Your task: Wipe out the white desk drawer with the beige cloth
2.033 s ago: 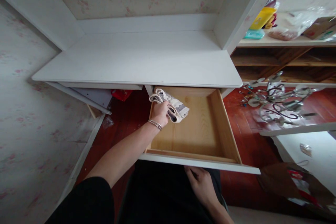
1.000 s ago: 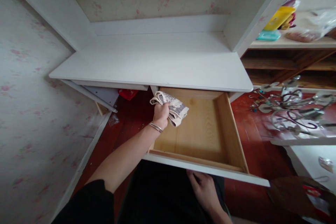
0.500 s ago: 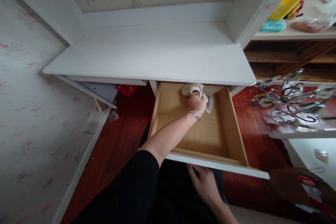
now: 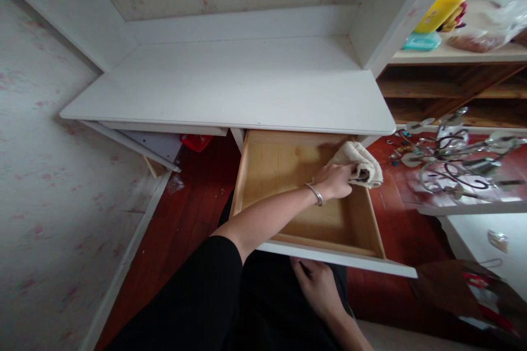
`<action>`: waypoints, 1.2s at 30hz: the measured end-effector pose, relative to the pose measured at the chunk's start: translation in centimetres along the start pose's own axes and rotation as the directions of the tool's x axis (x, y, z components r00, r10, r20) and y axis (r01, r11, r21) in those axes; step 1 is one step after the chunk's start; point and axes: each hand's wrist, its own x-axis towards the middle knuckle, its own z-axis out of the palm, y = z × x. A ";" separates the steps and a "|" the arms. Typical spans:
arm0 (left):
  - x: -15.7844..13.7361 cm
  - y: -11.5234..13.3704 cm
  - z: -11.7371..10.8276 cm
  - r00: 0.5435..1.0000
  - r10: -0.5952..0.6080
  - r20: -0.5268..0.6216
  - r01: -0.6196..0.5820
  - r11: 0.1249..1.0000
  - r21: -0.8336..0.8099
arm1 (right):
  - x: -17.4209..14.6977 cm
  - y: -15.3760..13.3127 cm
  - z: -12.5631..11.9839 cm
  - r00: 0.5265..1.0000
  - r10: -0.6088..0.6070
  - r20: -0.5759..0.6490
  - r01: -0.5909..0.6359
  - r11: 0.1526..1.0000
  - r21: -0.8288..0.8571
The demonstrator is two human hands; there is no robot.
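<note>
Cloth (image 4: pixel 362 157): folded, nubby | left hand (image 4: pixel 334 181): clutching it | right hand (image 4: pixel 320 286): grip unclear | drawer (image 4: pixel 269 170): grained wood

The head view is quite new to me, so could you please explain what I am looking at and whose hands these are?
Certainly. There is no machine here: these are one person's bare hands, and every picture comes from a single camera worn on that person's head, looking forward and down. The left hand, with a silvery bangle at the wrist, holds a folded cloth at the right side wall of an open wooden drawer. The drawer is pulled out from under a white desk. The right hand is just below the drawer's front; I cannot tell whether it touches it. At the far right, a shelf bears a yellow item and a turquoise item.
</note>
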 end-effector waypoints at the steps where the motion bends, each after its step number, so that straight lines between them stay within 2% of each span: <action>1: -0.9 0.0 -0.1 0.998 0.043 0.037 -0.044 0.999 0.008 | 0.0 0.0 0.0 1.000 -0.004 -0.002 0.004 1.000 -0.004; 4: -3.8 0.3 -0.5 0.973 0.146 0.180 -0.154 0.988 0.029 | 0.0 0.1 0.1 0.999 -0.028 -0.016 0.028 0.999 -0.024; 6: -5.6 0.9 -0.6 0.933 0.199 0.299 -0.222 0.974 0.043 | 0.0 0.2 0.2 0.999 -0.045 -0.029 0.044 0.998 -0.040; 9: -7.4 2.1 -0.8 0.825 0.276 0.494 -0.346 0.937 0.054 | -0.1 0.2 0.3 0.996 -0.064 -0.059 0.060 0.997 -0.056; 11: -8.0 2.5 -1.1 0.763 0.275 0.586 -0.396 0.914 0.087 | -0.1 0.1 0.4 0.995 -0.066 -0.069 0.062 0.996 -0.060; 13: -8.3 2.5 -1.7 0.751 0.234 0.617 -0.392 0.911 0.131 | -0.2 0.1 0.4 0.995 -0.068 -0.075 0.064 0.996 -0.058; 15: -8.8 1.9 -2.8 0.763 0.185 0.619 -0.356 0.920 0.164 | -0.3 0.1 0.5 0.994 -0.069 -0.083 0.065 0.997 -0.050; 19: -10.7 -0.5 -5.8 0.783 0.110 0.612 -0.284 0.939 0.195 | -0.4 0.2 0.6 0.996 -0.044 -0.080 0.042 0.999 -0.034; 21: -11.9 -1.9 -7.5 0.778 0.083 0.622 -0.287 0.928 0.236 | -0.5 0.3 0.6 0.997 -0.037 -0.067 0.036 0.999 -0.022; 23: -13.2 -3.3 -9.1 0.744 0.040 0.667 -0.357 0.868 0.346 | -0.5 0.3 0.5 0.998 -0.036 -0.055 0.035 0.999 -0.012; 26: -14.8 -5.1 -10.9 0.708 0.001 0.706 -0.515 0.685 0.515 | -0.5 0.1 0.4 0.999 -0.034 -0.041 0.034 0.999 -0.004; 28: -15.2 -6.2 -11.5 0.717 0.013 0.697 -0.574 0.579 0.579 | -0.5 0.0 0.4 0.999 -0.033 -0.038 0.033 0.999 0.002; 30: -14.7 -7.3 -12.0 0.741 0.022 0.671 -0.578 0.529 0.621 | -0.5 0.0 0.5 0.998 -0.035 -0.045 0.035 0.999 0.007; 36: -9.2 -11.1 -15.2 0.905 0.016 0.426 -0.379 0.484 0.788 | -0.6 -0.1 0.5 0.998 -0.022 -0.057 0.022 1.000 -0.003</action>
